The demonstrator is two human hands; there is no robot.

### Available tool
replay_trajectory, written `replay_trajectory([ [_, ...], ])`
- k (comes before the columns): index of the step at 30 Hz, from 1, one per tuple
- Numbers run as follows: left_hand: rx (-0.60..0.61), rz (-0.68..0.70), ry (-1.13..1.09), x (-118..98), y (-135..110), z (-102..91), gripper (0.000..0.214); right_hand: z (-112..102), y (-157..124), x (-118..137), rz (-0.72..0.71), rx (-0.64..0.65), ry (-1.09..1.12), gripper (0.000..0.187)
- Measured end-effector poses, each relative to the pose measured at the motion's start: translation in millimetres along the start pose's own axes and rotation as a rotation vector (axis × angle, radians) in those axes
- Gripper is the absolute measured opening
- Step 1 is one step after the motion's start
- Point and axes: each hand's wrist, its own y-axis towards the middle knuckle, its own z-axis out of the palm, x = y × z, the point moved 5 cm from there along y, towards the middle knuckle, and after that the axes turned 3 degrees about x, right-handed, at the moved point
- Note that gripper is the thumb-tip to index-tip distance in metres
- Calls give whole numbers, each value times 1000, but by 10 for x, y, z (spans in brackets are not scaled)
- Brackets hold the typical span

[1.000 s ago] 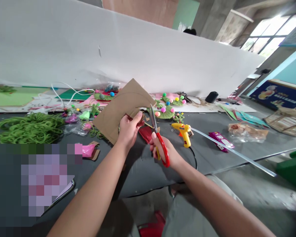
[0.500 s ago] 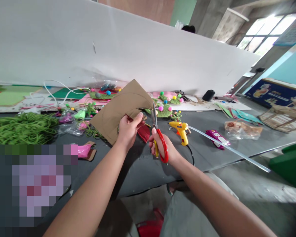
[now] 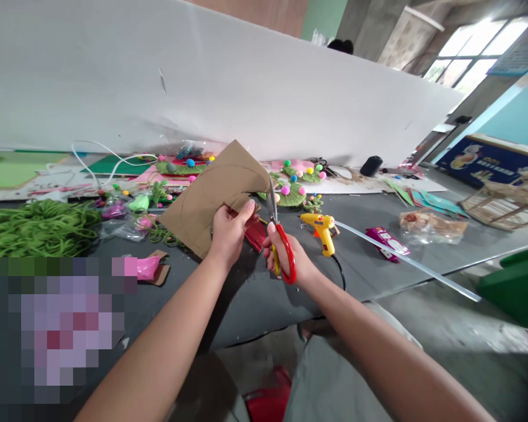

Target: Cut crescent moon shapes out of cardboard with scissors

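Observation:
My left hand [image 3: 229,234] grips a brown piece of cardboard [image 3: 206,181] by its cut lower edge, thumb on top. The cardboard is tilted above the table and carries a faint curved drawn line. A curved opening is cut into its right side. In my right hand [image 3: 290,258] is a pair of scissors [image 3: 285,246] with red and yellow handles. Their blades point up and lie at the cardboard's right edge. Behind my left hand a dark red item [image 3: 256,235] shows in part on the table.
To the right lie a yellow glue gun [image 3: 322,231] with a long clear glue stick, a purple packet [image 3: 387,243] and a plastic bag [image 3: 433,227]. Green yarn [image 3: 39,228] is heaped at left. Pompom-decorated green pieces [image 3: 290,194] sit before a white board [image 3: 246,88].
The scissors and my right hand have shifted slightly up and left, with the blades still at the cardboard's right edge. My left hand keeps its hold, and the view has turned slightly.

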Motion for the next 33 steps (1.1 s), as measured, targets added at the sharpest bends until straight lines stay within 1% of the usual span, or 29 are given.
replay_trajectory([
  [5,-4,21,32,-12,-15,11,48,-13,9,-20,4,-20,-40,79],
  [9,-12,6,17,-6,-14,0,47,-43,3,-31,25,-49,-115,76],
  [14,-18,-2,20,9,1,-18,45,-113,-7,-29,16,-71,-218,72],
  [21,-30,-21,26,34,-2,-12,45,-124,-57,14,22,-102,-258,74],
  [27,-29,-35,-21,20,1,-5,50,-122,-69,48,26,-122,-283,75],
  [30,-29,-30,-22,4,22,-26,50,-110,-54,27,60,-89,-235,75],
  [33,-22,-20,3,0,55,-59,50,-96,-60,29,99,-61,-103,73],
])
